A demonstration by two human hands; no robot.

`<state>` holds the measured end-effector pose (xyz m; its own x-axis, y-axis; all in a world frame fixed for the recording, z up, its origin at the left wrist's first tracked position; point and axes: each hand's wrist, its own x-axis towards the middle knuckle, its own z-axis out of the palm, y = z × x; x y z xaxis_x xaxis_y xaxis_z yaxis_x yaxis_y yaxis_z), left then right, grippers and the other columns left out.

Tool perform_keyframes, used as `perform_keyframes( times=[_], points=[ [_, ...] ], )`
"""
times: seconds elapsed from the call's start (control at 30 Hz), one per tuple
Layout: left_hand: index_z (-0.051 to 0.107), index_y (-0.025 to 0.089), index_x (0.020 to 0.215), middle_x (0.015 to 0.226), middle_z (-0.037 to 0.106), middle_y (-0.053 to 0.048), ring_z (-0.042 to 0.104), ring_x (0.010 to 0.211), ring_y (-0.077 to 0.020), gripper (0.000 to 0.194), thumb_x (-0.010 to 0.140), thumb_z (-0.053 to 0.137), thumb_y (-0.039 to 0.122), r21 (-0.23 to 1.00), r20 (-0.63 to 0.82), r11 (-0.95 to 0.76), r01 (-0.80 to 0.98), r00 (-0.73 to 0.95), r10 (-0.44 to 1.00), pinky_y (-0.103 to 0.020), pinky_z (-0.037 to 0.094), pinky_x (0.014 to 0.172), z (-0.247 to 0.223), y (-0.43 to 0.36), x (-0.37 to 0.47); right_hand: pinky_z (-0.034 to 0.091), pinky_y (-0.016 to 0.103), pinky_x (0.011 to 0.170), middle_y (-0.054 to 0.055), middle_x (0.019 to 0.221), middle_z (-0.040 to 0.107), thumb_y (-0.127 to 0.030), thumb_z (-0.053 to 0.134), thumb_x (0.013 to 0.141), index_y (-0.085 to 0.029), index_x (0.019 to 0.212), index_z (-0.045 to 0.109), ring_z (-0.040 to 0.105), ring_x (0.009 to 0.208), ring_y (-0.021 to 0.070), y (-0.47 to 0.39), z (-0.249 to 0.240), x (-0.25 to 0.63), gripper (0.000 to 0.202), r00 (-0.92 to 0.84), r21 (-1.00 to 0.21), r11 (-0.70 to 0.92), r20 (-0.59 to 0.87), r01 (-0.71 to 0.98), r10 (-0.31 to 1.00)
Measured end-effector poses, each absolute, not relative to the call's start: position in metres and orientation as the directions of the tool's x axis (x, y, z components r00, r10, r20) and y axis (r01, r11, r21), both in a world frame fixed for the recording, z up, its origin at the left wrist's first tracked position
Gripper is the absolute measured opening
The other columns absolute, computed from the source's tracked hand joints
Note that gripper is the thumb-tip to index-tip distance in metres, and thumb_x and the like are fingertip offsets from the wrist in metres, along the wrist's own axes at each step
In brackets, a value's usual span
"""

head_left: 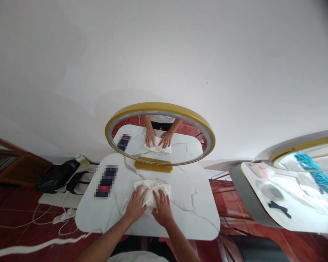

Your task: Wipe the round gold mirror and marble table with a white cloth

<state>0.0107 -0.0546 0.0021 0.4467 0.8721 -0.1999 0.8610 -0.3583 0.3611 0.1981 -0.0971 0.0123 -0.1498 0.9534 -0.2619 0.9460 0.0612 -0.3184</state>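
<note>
Cloth [150,195] on counter [200,213], in front of mirror [160,133].
Left hand [136,203] and right hand [163,208] spread wide on top, no pinch visible. Best keep pressure even so it doesn't bunch.

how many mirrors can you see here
2. One mirror stands on the marbled table, beyond the white cloth; the other mirror is at the far right, partly cut off by the picture's edge. No others seem hidden.

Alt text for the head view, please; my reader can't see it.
A person's left hand and right hand rest on a rumpled white cloth on a marbled table. Beyond, a gold-framed mirror reflects them; a pixelated item lies at left.
</note>
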Motion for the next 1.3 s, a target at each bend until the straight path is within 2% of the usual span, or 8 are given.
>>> perform_keyframes(
  times=[0.2,0.4,0.6,0.8,0.97,1.17,1.3],
  points=[
    [0.027,0.023,0.145,0.156,0.012,-0.008,0.012,0.141,-0.0324,0.074,0.075,0.052,0.024,0.353,-0.218,-0.287,0.891,0.377,0.9,-0.049,0.017,0.112,0.008,-0.016,0.018,0.007,0.046,0.113,0.005,0.154,0.016,-0.026,0.047,0.074,-0.026,0.148,0.013,0.007,0.142,0.0249,-0.049,0.021,0.189,0.081,-0.098,-0.3,0.006,-0.293,0.954,0.951],
    [0.027,0.024,0.145,0.156,0.014,-0.005,0.011,0.142,-0.0306,0.076,0.074,0.054,0.024,0.396,-0.207,-0.29,0.871,0.393,0.896,-0.046,0.019,0.113,0.004,-0.024,0.01,0.007,0.047,0.113,0.004,0.154,0.016,-0.026,0.047,0.075,-0.027,0.148,0.014,0.007,0.142,0.0236,-0.057,0.021,0.187,0.08,-0.094,-0.309,0.001,-0.285,0.951,0.954],
    [0.022,0.027,0.147,0.156,0.011,-0.002,0.01,0.142,-0.0308,0.076,0.078,0.055,0.033,0.433,-0.161,-0.35,0.831,0.453,0.877,-0.048,0.02,0.113,-0.006,-0.081,-0.015,0.005,0.047,0.114,-0.001,0.156,0.009,-0.033,0.05,0.077,-0.031,0.148,0.01,0.007,0.142,0.0251,-0.116,0.015,0.193,0.081,-0.217,-0.367,0.108,-0.271,0.924,0.938],
    [0.013,0.036,0.147,0.156,0.006,0.002,0.01,0.142,-0.0322,0.087,0.075,0.062,0.043,0.47,-0.197,-0.404,0.785,0.539,0.819,-0.05,0.02,0.113,-0.009,-0.13,-0.041,0.006,0.048,0.115,-0.003,0.155,0.003,-0.04,0.051,0.079,-0.034,0.147,0.005,0.006,0.142,0.0268,-0.166,0.017,0.204,0.083,-0.395,-0.447,0.237,-0.304,0.863,0.867],
    [0.013,0.037,0.147,0.157,0.005,0.003,0.011,0.142,-0.0308,0.087,0.076,0.062,0.044,0.478,-0.209,-0.403,0.781,0.546,0.811,-0.048,0.02,0.114,-0.007,-0.13,-0.046,0.004,0.047,0.116,-0.004,0.155,0.001,-0.041,0.054,0.078,-0.035,0.147,0.005,0.005,0.143,0.0254,-0.166,0.017,0.203,0.084,-0.389,-0.456,0.222,-0.314,0.862,0.866],
    [0.021,0.031,0.146,0.156,0.012,-0.001,0.012,0.142,-0.0292,0.075,0.08,0.056,0.037,0.45,-0.173,-0.374,0.811,0.491,0.854,-0.047,0.02,0.114,-0.006,-0.093,-0.046,0.007,0.044,0.115,-0.003,0.155,-0.001,-0.04,0.052,0.08,-0.034,0.147,0.004,0.006,0.143,0.0236,-0.127,0.018,0.189,0.083,-0.356,-0.405,0.215,-0.312,0.889,0.881],
    [0.029,0.025,0.144,0.155,0.017,-0.005,0.012,0.142,-0.0276,0.071,0.078,0.055,0.031,0.417,-0.173,-0.337,0.844,0.438,0.882,-0.045,0.02,0.114,-0.008,-0.053,-0.048,0.011,0.043,0.114,-0.003,0.155,0.001,-0.046,0.049,0.082,-0.034,0.147,0.004,0.008,0.142,0.023,-0.089,0.025,0.178,0.08,-0.33,-0.382,0.209,-0.285,0.9,0.9]
  ],
)
